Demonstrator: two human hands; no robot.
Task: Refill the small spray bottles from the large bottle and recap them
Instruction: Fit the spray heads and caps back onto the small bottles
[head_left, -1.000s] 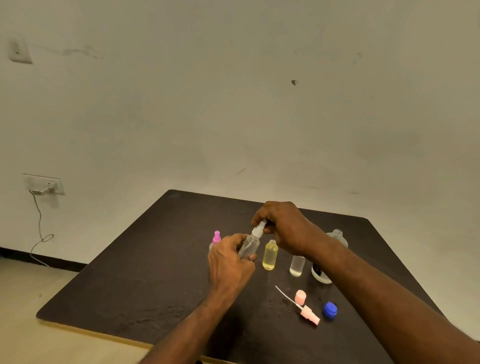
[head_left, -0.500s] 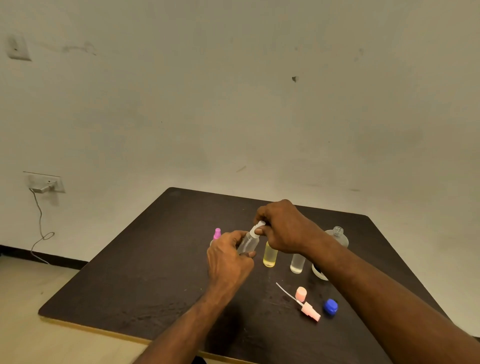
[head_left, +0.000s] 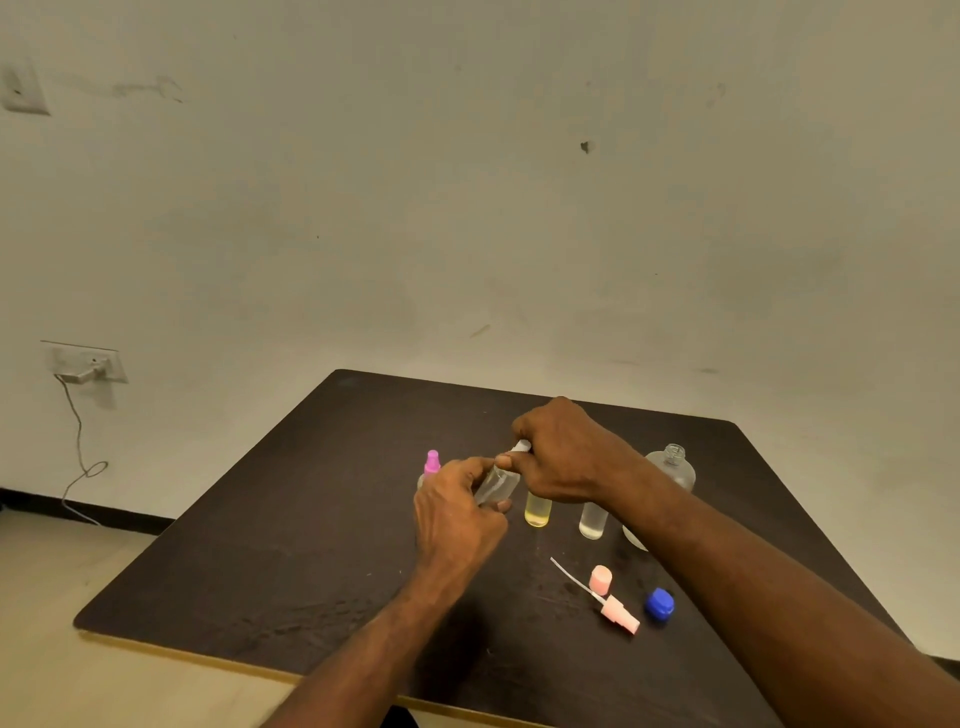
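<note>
Steadying the clear spray bottle (head_left: 497, 484) tilted in the left hand (head_left: 457, 514) grip so the right hand (head_left: 563, 457) can pinch-twist its white sprayer cap (head_left: 521, 447), probably recapping.

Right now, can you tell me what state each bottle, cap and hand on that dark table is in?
Clear spray bottle: tilted, gripped by left hand.
White spray top: on that bottle, pinched by right hand.
Pink-topped bottle: upright, capped.
Yellow bottle: upright, top hidden.
Small clear bottle: upright, top hidden.
Large bottle: upright, uncapped.
Pink sprayer: lying loose.
Pink cap: loose.
Blue cap: loose.
</note>
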